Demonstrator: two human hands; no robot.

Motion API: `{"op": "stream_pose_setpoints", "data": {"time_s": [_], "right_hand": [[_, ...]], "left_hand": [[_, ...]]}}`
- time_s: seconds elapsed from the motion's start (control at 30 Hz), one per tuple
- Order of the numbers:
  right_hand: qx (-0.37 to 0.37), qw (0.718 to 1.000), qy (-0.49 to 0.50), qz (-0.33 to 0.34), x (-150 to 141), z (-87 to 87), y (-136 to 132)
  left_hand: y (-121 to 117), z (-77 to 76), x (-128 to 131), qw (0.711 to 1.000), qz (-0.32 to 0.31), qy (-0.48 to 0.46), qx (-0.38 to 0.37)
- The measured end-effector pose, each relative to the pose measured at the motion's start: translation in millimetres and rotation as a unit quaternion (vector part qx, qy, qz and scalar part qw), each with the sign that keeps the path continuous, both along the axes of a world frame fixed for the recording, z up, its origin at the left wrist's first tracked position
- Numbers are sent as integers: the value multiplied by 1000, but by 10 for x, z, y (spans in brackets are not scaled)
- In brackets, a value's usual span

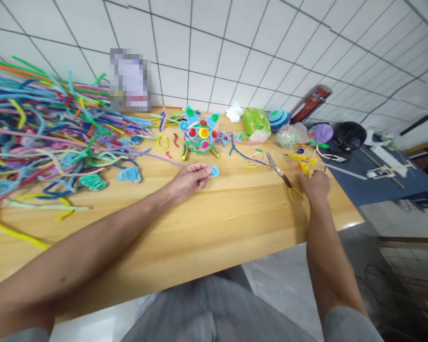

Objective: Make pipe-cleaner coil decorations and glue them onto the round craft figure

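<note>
My left hand [193, 177] pinches a small round blue coil of pipe cleaner [215, 171] between thumb and fingertips, above the wooden table. My right hand [314, 184] is closed around the lower part of a yellow hot glue gun [303, 163] at the table's right side; its fingers are partly hidden. A clear glue stick [345, 172] juts out behind the gun. Beyond my left hand stands a colourful pipe-cleaner figure [200, 136] with blue-green horns and round flower-like coils. Pliers with dark and yellow handles [284, 177] lie just left of my right hand.
Many loose pipe cleaners [39, 137] cover the table's left side. Along the tiled wall are a green ball [256, 122], a blue striped ball [278, 118] and a red-dark cylinder [311, 103]. A blue surface [388, 185] adjoins at right. Pipe-cleaner scraps lie mid-table.
</note>
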State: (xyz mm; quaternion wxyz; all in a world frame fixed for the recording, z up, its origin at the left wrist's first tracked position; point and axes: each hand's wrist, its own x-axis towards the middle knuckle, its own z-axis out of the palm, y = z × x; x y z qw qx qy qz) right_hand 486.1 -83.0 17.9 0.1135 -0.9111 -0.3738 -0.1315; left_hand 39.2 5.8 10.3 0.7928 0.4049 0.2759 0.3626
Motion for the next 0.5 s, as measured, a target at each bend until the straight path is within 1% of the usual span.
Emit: {"op": "stream_pose_setpoints", "data": {"time_s": [0.03,0.07,0.1,0.13,0.17,0.2,0.27,0.3,0.33,0.4,0.43,0.5], "right_hand": [[0,1000,-3,-6,-88,61,-60],[3,1000,-3,4,-210,124,-107],[26,998,8,48,-372,186,-139],[55,991,42,114,-572,243,-150],[79,974,99,190,-805,294,-140],[90,948,164,258,-1062,335,-109],[84,881,281,372,-1588,381,4],[74,848,322,416,-1830,384,76],[69,819,355,445,-2042,373,151],[56,774,420,471,-2355,313,287],[57,756,447,475,-2455,270,344],[68,729,489,474,-2561,174,431]], "left_hand": [[-7,-12,11,1000,8,6,7],[-13,-26,22,1000,15,12,15],[-20,-40,32,999,19,20,24],[-27,-54,40,999,21,28,34],[-36,-66,47,998,23,36,46],[-44,-76,51,997,23,45,59],[-57,-88,55,994,24,66,87],[-61,-90,55,992,24,78,101],[-61,-91,54,989,25,88,114],[-52,-90,51,986,31,100,133],[-44,-91,49,985,36,102,137],[-22,-96,46,983,49,98,145]]}}
